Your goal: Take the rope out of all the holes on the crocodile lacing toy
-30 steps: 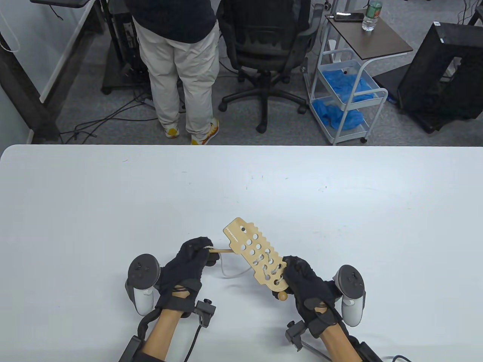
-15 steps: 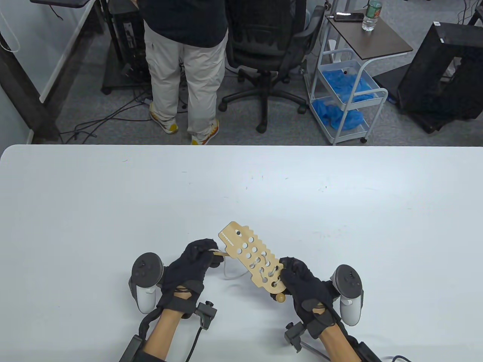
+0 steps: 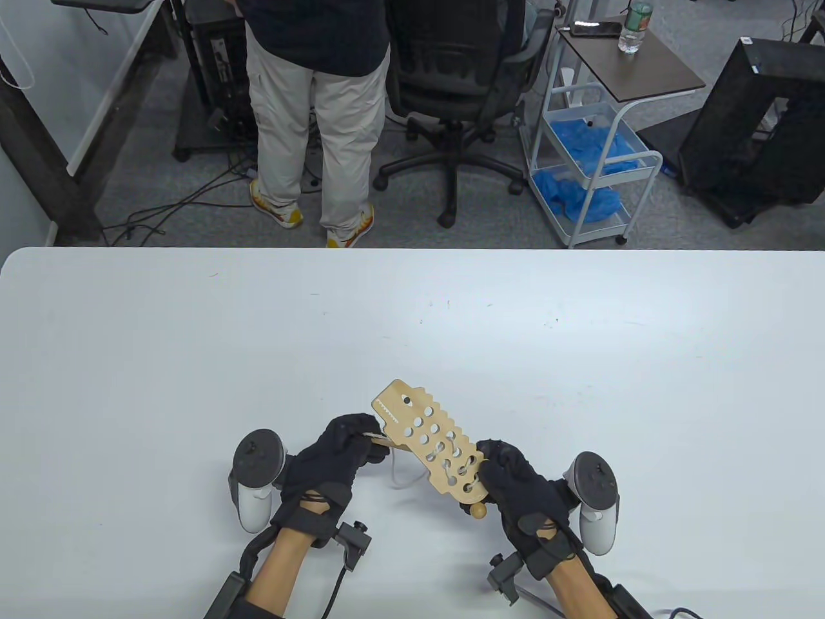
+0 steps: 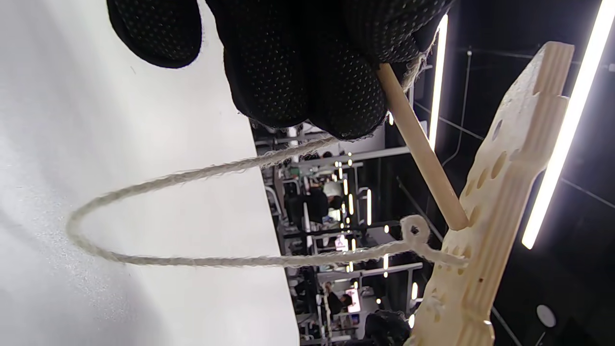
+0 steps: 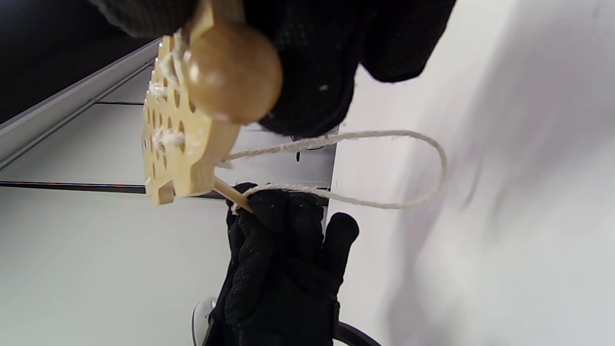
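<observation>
Office chair [image 3: 459, 77] beyond table [image 3: 193, 354]

Pale tan crocodile board [image 3: 433, 448], off-white rope [image 4: 192, 216], black-gloved hands [image 3: 332, 461].

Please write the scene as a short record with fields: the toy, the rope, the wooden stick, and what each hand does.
toy: wooden crocodile lacing board, lifted off the white table
rope: white rope, laced through some holes, loose loop hanging
stick: wooden needle, tip at a hole of the board
left hand: left hand pinches the needle
right hand: right hand grips the board's tail end by a round wooden bead
</observation>
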### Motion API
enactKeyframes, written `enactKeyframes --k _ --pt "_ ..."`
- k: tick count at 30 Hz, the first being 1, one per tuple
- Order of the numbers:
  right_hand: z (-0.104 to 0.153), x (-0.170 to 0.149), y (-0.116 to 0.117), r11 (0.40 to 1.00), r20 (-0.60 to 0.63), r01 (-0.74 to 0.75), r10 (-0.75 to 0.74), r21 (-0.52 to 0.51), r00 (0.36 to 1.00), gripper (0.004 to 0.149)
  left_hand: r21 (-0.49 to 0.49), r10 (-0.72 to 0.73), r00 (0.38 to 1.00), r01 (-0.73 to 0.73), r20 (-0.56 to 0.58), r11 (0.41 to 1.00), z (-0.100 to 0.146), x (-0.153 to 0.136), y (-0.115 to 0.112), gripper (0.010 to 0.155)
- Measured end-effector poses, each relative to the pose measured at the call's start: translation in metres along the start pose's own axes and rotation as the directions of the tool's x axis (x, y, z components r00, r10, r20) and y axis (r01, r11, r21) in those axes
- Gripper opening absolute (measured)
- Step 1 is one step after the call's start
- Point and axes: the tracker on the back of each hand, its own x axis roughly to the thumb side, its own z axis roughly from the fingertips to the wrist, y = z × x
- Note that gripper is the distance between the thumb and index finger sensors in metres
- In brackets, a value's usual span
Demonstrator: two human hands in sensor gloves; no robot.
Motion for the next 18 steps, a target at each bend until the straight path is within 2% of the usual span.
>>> enactKeyframes --k 12,18 --pt "-0.001 0.000 0.002 0.999 0.006 0.012 -0.012 0.040 1.000 0.049 -0.098 0.028 1.000 -0.029 -0.007 0.995 -0.002 -0.002 -0.011 0.043" --pt "-0.003 0.001 0.007 0.995 0.018 0.013 -0.015 0.098 1.000 0.049 -0.177 0.138 0.990 -0.139 -0.019 0.974 -0.003 -0.004 -0.019 0.043"
